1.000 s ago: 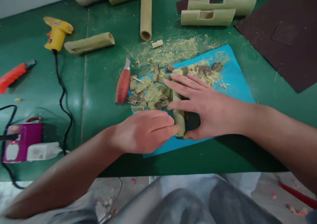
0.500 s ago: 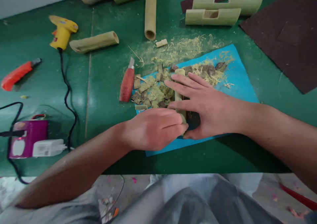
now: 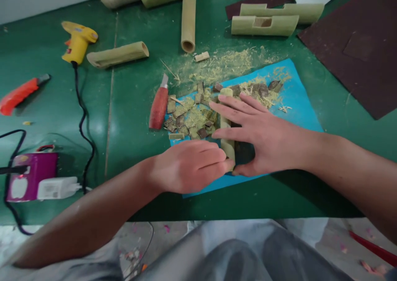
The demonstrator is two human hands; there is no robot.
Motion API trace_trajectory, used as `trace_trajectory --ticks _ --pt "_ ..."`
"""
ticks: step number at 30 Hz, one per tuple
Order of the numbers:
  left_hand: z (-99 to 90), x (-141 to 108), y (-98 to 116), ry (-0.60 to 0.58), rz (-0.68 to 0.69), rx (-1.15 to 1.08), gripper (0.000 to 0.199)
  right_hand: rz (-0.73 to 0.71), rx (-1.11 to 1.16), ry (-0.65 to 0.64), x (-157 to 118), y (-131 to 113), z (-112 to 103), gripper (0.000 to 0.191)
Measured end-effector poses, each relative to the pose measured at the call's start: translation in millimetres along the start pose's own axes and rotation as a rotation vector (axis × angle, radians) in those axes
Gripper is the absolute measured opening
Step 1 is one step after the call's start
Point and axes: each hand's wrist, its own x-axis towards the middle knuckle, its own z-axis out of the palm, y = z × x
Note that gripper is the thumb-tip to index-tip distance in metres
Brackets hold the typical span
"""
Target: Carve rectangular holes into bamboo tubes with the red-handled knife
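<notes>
A narrow bamboo piece (image 3: 228, 147) lies lengthwise on a blue sheet (image 3: 302, 103), partly under my hands. My left hand (image 3: 194, 165) is closed at the near end of the piece; what its fingers pinch is hidden. With fingers spread, my right hand (image 3: 260, 136) rests across the bamboo from the right, its fingertips over the left side and its thumb by the near end. Dark chips (image 3: 202, 133) and pale shavings (image 3: 195, 117) surround the far part of the piece. A red-handled knife (image 3: 159, 107) lies left of the sheet.
At the left are a yellow glue gun (image 3: 77, 43) with a black cord, an orange cutter (image 3: 20, 94) and a purple box (image 3: 34, 175) with a white plug. Several bamboo tubes, including a notched one (image 3: 263, 25), lie at the back. Dark brown sheets (image 3: 362, 45) cover the right.
My left hand has shifted slightly down and left, exposing more of the bamboo's near part. My right hand stays across the piece. The view has shifted a little.
</notes>
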Motion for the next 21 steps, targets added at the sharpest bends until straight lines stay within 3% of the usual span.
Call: trace_trajectory --ticks 3,8,14,21 --pt "-1.9 -3 -1 0.062 -0.026 0.013 0.028 0.003 -0.015 -0.008 -2 0 -2 0.071" --pt "-0.5 -7 -3 0.06 -0.092 0.006 0.025 -0.003 -0.027 -0.002 -2 2 -2 0.07" --pt "1.7 -15 0 0.114 -0.278 -0.069 0.015 -0.001 -0.032 0.015 -2 1 -1 0.071" --pt "2.4 -16 -4 0.075 -0.166 -0.05 0.012 0.021 -0.039 -0.005 -3 -3 -4 0.071"
